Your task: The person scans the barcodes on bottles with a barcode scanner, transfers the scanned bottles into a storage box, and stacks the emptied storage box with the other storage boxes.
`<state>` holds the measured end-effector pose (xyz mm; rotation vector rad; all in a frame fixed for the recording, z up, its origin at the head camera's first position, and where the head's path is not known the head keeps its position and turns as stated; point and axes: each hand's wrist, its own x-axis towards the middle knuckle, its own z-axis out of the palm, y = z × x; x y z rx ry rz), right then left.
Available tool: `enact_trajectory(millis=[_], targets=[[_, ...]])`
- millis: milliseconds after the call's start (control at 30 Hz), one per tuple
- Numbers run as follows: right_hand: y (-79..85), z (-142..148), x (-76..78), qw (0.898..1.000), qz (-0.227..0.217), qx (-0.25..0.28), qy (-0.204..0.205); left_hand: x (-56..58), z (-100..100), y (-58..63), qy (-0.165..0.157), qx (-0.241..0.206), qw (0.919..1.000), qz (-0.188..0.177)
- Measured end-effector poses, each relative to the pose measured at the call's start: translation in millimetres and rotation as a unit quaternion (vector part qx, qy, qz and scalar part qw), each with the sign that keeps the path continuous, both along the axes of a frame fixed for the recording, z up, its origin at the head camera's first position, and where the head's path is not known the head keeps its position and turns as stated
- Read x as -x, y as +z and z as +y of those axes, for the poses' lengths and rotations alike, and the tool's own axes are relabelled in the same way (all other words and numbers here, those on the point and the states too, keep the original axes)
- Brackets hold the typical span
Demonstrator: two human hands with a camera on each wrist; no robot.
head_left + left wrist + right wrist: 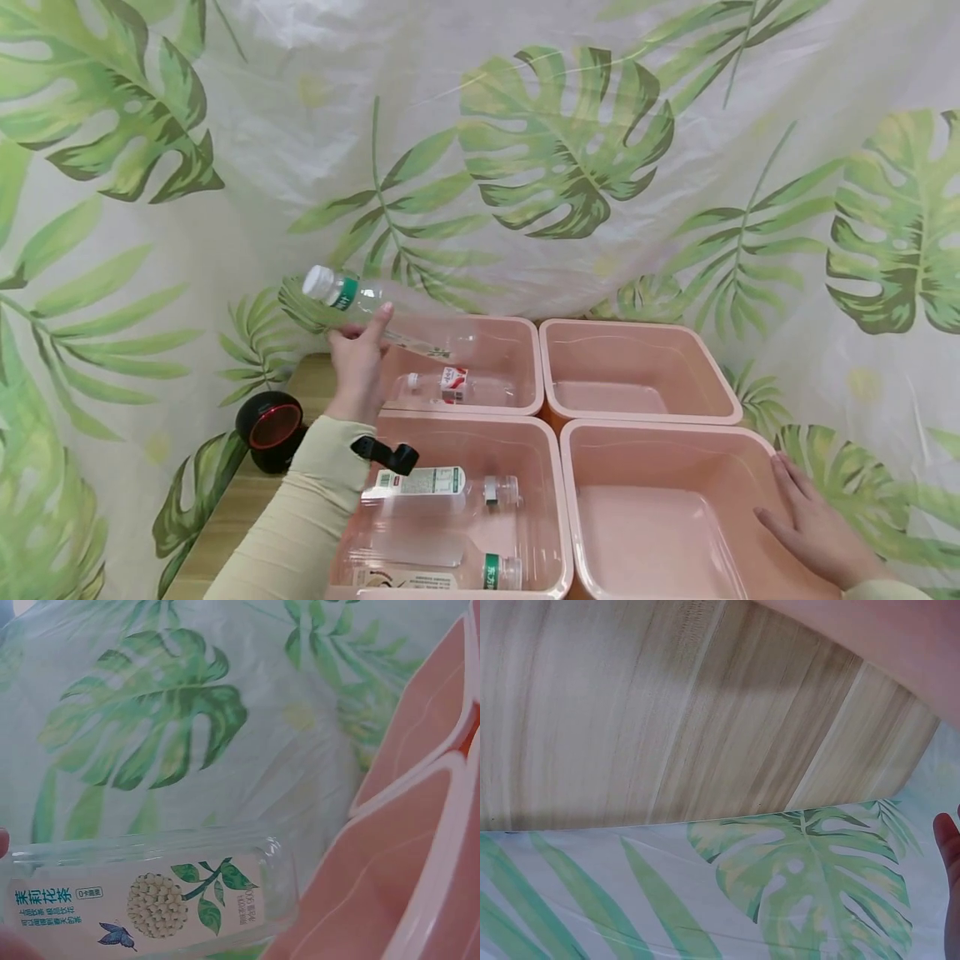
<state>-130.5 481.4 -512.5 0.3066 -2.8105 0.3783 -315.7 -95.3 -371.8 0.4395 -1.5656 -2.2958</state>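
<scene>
My left hand (362, 362) grips a clear plastic bottle (367, 298) with a white cap and a green neck band. The bottle is tilted, cap to the left, over the back left pink bin (534, 367). In the left wrist view the bottle's label (157, 900) shows a white flower and a blue butterfly. Beneath it, a small clear bottle (454, 382) with a red and white label lies in that bin. My right hand (813, 525) rests with fingers extended on the right rim of the front right pink bin (652, 533).
The front left bin (558, 517) holds clear bottles (420, 481) lying on their sides. Another pink bin (637, 328) stands at the back right. A black round object with a red ring (274, 425) sits on the wooden table (232, 517) at left. Leaf-print sheeting (555, 142) hangs behind.
</scene>
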Motion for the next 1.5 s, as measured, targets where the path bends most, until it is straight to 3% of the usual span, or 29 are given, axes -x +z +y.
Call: enact_trajectory(millis=[167,300,533,767,900,1000,1233,1500], targets=[[0.8,0,0.1,1.000,-0.013,-0.004,-0.009,2.8,32,-8.6,-0.054,-0.062,0.9961,-0.031],[0.7,0,-0.2,1.000,-0.021,-0.003,-0.012,4.4,62,-14.3,-0.080,-0.106,0.9906,-0.031],[8.7,-1,0.7,0.998,-0.058,0.007,-0.031,5.4,107,-23.1,-0.129,-0.175,0.9741,-0.062],[11.8,-1,0.1,0.996,-0.076,-0.004,-0.040,1.0,139,-39.5,-0.139,-0.236,0.9593,-0.070],[10.4,-2,0.8,0.997,-0.074,-0.004,-0.038,-2.6,151,-50.0,-0.137,-0.229,0.9613,-0.069],[9.8,-1,1.0,0.997,-0.070,-0.002,-0.037,-6.1,160,-52.6,-0.154,-0.210,0.9621,-0.082],[13.0,0,2.1,0.995,-0.085,-0.001,-0.043,-10.5,183,-56.9,-0.211,-0.231,0.9463,-0.081],[13.7,-1,2.5,0.997,-0.071,0.000,-0.040,-19.9,201,-61.6,-0.220,-0.193,0.9507,-0.103]])
